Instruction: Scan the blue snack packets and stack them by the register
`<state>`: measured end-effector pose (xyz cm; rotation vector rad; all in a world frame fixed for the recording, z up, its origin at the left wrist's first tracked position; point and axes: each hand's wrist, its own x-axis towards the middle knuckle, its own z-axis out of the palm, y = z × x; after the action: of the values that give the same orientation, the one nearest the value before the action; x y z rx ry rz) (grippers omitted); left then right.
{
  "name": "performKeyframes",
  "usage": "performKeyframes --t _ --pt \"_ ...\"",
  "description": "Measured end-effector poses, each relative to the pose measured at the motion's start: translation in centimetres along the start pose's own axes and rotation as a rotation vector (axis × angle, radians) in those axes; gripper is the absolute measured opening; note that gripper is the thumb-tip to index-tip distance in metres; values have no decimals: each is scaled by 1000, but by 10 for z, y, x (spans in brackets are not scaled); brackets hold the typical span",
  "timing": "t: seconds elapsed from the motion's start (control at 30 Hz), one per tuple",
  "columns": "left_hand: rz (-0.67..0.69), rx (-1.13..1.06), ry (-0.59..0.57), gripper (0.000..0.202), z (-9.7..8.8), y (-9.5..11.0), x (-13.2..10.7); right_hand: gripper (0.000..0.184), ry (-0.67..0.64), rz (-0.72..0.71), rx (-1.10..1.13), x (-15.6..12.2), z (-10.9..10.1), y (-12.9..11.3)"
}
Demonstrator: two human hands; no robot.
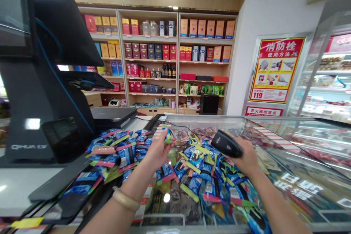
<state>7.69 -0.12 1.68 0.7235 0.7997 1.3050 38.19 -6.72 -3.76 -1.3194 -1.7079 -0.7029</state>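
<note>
My left hand (159,149), with a bangle at the wrist, is closed on a small snack packet (169,137) in blue, green and pink. In my right hand (246,155) is a black handheld barcode scanner (226,144), its head tilted toward the left hand. Below and between the hands, a loose pile of blue snack packets (201,164) with yellow, green and pink ends covers part of the glass countertop (167,208). Another heap of the same packets (127,153) lies left of my left forearm.
A black checkout terminal (49,91) stands at the left. The scanner's cable (189,128) runs across the glass. Behind are shelves of boxed bottles (150,51), a red fire-hydrant sign (276,69) and a glass-fronted display case (326,76) at the right.
</note>
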Motion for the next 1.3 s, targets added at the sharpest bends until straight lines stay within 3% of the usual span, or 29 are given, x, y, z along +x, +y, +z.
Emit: performKeyframes --t 0.1,0.3,0.47,0.6,0.7,0.8,0.9,1.1,1.3 --pt "-194 -129 11 15 2 -16 3 23 -13 -17 -9 1 -1 -3" --pt "-166 -177 26 22 -11 -28 8 24 -19 -17 7 2 -4 -7" --pt "5 -68 -59 5 -15 -31 6 26 -48 -46 19 2 -4 -15" --pt "138 135 -100 33 -18 -34 3 29 -88 -75 19 1 -3 -19" --pt "369 432 -41 43 -20 -35 3 29 -100 -91 14 1 -4 -20" --pt "630 804 -20 38 -21 -35 0 29 -93 -117 8 4 -9 -25" --pt "769 1056 -39 35 -20 -35 -4 28 -128 -204 37 9 -15 -38" --pt "848 1249 -90 45 -18 -44 -4 19 -228 -216 140 15 -20 -68" --pt "848 1359 -119 47 -18 -51 -4 21 -223 -212 151 14 -19 -73"
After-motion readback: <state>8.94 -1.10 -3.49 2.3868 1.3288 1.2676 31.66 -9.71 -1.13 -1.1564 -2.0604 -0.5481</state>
